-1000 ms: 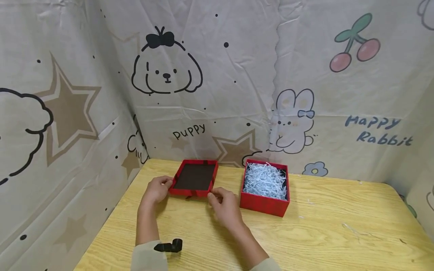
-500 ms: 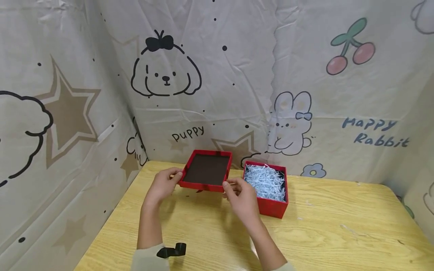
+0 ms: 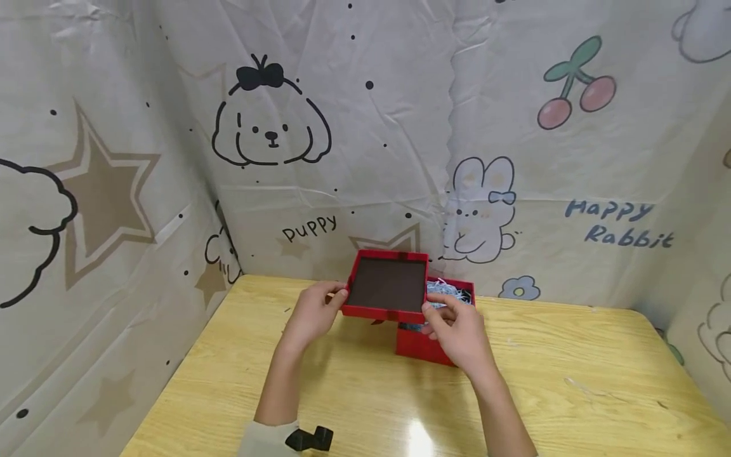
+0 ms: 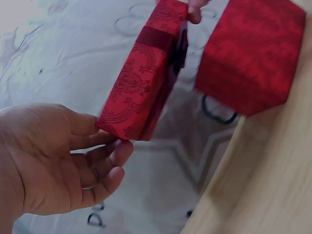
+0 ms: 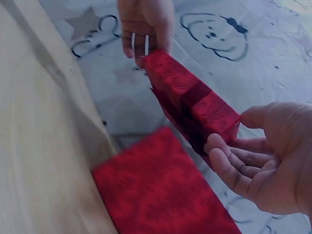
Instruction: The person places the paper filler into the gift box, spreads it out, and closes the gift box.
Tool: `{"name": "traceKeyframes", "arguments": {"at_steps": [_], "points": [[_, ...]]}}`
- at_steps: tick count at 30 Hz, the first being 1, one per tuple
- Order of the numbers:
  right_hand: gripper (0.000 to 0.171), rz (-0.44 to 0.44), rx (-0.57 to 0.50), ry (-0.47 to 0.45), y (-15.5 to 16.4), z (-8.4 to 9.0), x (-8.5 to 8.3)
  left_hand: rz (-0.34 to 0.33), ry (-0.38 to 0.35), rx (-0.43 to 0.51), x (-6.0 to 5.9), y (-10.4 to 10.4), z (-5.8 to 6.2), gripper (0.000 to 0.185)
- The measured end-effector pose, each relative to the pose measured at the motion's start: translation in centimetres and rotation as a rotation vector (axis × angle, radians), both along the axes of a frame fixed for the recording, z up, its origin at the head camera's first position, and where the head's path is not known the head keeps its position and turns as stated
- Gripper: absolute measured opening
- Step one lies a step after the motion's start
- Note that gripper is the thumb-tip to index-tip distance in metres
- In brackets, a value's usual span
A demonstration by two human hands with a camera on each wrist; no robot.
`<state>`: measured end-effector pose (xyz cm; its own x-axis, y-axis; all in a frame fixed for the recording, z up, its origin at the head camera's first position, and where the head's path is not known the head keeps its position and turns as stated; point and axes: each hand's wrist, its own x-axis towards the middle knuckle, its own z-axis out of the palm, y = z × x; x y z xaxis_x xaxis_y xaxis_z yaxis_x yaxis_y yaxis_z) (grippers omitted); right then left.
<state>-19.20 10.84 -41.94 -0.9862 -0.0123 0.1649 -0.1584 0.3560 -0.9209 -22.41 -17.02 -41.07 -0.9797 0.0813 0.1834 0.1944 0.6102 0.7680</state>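
Note:
A red box lid [image 3: 387, 284] with a dark inside is held up off the table, its hollow side facing up. My left hand [image 3: 316, 312] pinches its near left corner, and my right hand [image 3: 459, 330] pinches the near right corner. Both wrist views show the lid's patterned red side [image 4: 134, 85] with a dark ribbon [image 5: 196, 95] around it and a bow underneath. Behind and below the lid's right part stands the red box [image 3: 425, 346], filled with pale blue shredded paper [image 3: 447, 290]. The lid and my right hand cover much of the box in the head view.
The wooden table [image 3: 571, 355] carries a few stray paper shreds [image 3: 582, 386] on its right side. Cloth printed with cartoons [image 3: 365, 127] hangs along the back and sides. A black clip-like piece [image 3: 310, 438] sits at my left sleeve [image 3: 268, 439].
Both hands have lifted the lid off the table and carried it to the right, so it now overlaps the box in the head view. The box has stayed in place.

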Motion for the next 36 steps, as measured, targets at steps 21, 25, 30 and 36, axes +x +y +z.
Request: {"name": "traceKeyframes", "arguments": {"at_steps": [21,25,30,36], "points": [[0.039,0.025,0.029,-0.054,9.7,0.2,1.2,-0.194,0.132,0.025,0.8,7.6,-1.4,0.033],[0.038,0.053,0.025,-0.067,10.3,0.1,1.1,-0.202,0.124,0.046,0.9,7.8,-1.4,0.034],[0.043,0.075,0.035,-0.059,10.6,-0.1,1.1,-0.206,0.142,0.05,0.9,7.9,-1.4,0.033],[0.058,0.105,0.074,0.006,10.7,-0.3,1.1,-0.193,0.18,0.085,0.9,8.0,-1.2,0.039]]}}
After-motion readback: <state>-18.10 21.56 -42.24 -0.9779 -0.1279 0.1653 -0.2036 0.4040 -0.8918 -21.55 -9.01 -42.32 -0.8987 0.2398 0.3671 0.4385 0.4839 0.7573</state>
